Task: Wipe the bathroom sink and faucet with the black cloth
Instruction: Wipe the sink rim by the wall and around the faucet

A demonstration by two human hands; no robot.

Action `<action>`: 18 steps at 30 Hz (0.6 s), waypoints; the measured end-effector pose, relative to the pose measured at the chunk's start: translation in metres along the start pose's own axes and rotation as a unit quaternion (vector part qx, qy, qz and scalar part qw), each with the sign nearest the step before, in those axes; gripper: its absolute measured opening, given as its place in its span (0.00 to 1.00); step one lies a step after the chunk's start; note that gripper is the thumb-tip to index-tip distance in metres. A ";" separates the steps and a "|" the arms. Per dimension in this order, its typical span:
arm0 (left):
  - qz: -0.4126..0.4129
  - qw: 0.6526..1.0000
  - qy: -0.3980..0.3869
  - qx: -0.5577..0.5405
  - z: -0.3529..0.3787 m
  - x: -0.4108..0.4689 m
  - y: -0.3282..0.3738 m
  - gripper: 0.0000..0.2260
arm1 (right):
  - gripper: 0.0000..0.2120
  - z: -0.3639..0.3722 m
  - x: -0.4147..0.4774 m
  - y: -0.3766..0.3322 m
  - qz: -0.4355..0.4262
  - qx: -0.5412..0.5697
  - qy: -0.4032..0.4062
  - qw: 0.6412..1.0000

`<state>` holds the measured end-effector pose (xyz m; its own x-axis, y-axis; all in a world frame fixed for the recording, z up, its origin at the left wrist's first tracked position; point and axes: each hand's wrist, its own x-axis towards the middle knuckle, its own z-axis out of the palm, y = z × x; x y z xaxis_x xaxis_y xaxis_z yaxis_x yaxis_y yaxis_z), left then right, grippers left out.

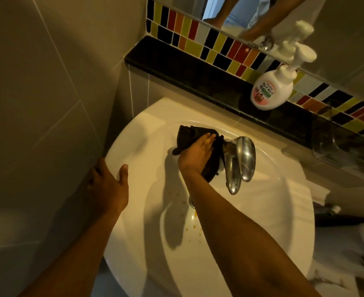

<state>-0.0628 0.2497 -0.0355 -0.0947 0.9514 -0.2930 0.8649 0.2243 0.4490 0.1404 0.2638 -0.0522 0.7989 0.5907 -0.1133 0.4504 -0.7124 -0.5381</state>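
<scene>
A white round sink [138, 142] fills the middle of the view, with a chrome faucet [238, 161] at its back right. My right hand [198, 154] presses the black cloth [187, 136] flat against the sink's back rim, just left of the faucet base. Part of the cloth hangs under my wrist beside the spout. My left hand [108, 185] rests on the sink's left rim with fingers spread and holds nothing. Small yellow-brown spots [195, 227] lie in the basin near the drain, which my right forearm partly hides.
A white pump soap bottle [272, 91] stands on the black stone ledge [176, 67] behind the sink. Coloured mosaic tiles and a mirror run above the ledge. A clear plastic container [343, 153] sits at the right. Beige wall tiles close in on the left.
</scene>
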 end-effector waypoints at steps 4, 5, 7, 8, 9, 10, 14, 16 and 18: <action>0.000 1.000 0.012 0.003 0.002 0.002 -0.001 0.33 | 0.47 -0.002 0.022 -0.025 0.085 0.057 -0.005 0.995; 0.001 1.000 0.011 0.002 0.003 0.002 -0.002 0.33 | 0.45 -0.002 0.028 -0.030 0.100 0.072 0.002 0.992; 0.003 1.000 0.013 -0.009 0.003 0.002 -0.003 0.33 | 0.43 -0.005 0.037 -0.037 0.118 0.096 0.038 0.988; 0.006 1.000 0.017 -0.013 0.003 0.002 -0.004 0.33 | 0.43 -0.006 0.042 -0.039 0.121 0.101 0.062 0.986; 0.009 1.000 0.021 -0.011 0.003 0.002 -0.004 0.32 | 0.43 -0.009 0.048 -0.040 0.120 0.102 0.081 0.984; 0.012 1.000 0.024 -0.007 0.004 0.003 -0.004 0.32 | 0.43 -0.011 0.054 -0.039 0.119 0.095 0.092 0.984; 0.007 1.000 0.021 -0.004 0.004 0.004 -0.005 0.32 | 0.34 -0.013 0.063 -0.036 0.106 0.071 0.099 0.987; 0.003 1.000 0.020 -0.001 0.005 0.005 -0.006 0.33 | 0.31 -0.014 0.059 -0.041 0.113 0.099 0.113 0.982; 0.005 1.000 0.021 -0.001 0.004 0.004 -0.005 0.33 | 0.37 -0.018 0.056 -0.044 0.093 0.060 0.045 0.993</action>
<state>-0.0656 0.2514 -0.0427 -0.1070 0.9618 -0.2522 0.8651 0.2150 0.4532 0.1721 0.3211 -0.0196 0.8982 0.4141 -0.1479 0.2465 -0.7527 -0.6105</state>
